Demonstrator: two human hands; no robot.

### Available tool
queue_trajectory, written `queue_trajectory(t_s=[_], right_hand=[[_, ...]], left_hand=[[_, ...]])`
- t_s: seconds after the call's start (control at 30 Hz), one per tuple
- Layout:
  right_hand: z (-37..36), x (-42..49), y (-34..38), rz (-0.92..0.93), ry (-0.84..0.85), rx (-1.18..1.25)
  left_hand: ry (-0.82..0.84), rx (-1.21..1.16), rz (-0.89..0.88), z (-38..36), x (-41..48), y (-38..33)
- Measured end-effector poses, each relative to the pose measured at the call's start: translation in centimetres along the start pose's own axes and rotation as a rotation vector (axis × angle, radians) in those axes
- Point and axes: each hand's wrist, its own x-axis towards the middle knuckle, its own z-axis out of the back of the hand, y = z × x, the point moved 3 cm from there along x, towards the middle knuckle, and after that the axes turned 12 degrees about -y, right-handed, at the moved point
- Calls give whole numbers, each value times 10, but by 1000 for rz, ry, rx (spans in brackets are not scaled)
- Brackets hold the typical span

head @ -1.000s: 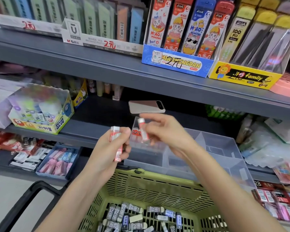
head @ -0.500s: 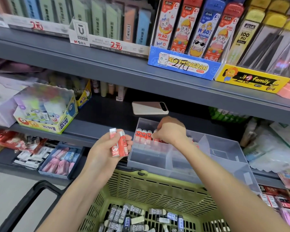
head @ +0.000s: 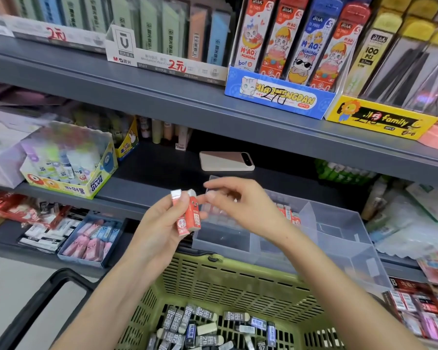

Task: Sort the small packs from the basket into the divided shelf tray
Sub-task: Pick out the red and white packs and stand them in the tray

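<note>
Red-sleeved small packs (head: 189, 217), two of them upright and side by side, are held in the left hand (head: 159, 223). Its fingers are curled round their lower halves and the thumb is laid on their front near the white tops. The right hand (head: 243, 205) is held just beside them, over the near-left part of the divided tray (head: 339, 223). Its fingers (head: 209, 184) are relaxed and hold nothing, with thumb and forefinger set narrowly apart and pointed at the tops of the held packs. Whether a fingertip touches the nearer pack cannot be told, as that hand is blurred.

The tray, of clear plastic, is set on the grey middle shelf (head: 127, 195), with its front edge above the rim of the basket (head: 238, 281). A row of red packs (head: 290, 214) is seen standing in a rear compartment of the tray, partly hidden behind the right hand.

The basket, of green slatted plastic with a black handle (head: 36, 299), is seen below both forearms. Grey-and-black 2B packs (head: 202, 324) are scattered loose on its floor.

A phone (head: 226, 161) is laid flat on the shelf just behind the tray. A box of glue sticks (head: 68, 168) is placed on the same shelf, well to the left.
</note>
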Motion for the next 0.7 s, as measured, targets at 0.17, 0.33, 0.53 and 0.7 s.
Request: queue_trajectory(t_s=[0.17, 0.33, 0.53, 0.7], right_hand=[[0, -23, 8, -14, 72, 215], [17, -22, -10, -267, 51, 619], [54, 23, -44, -340, -246, 247], [35, 38, -59, -258, -35, -300]], left_hand=[[57, 99, -46, -8, -8, 4], [94, 90, -111, -14, -12, 8], [35, 67, -179, -2, -7, 0], [-53, 152, -217, 6, -5, -1]])
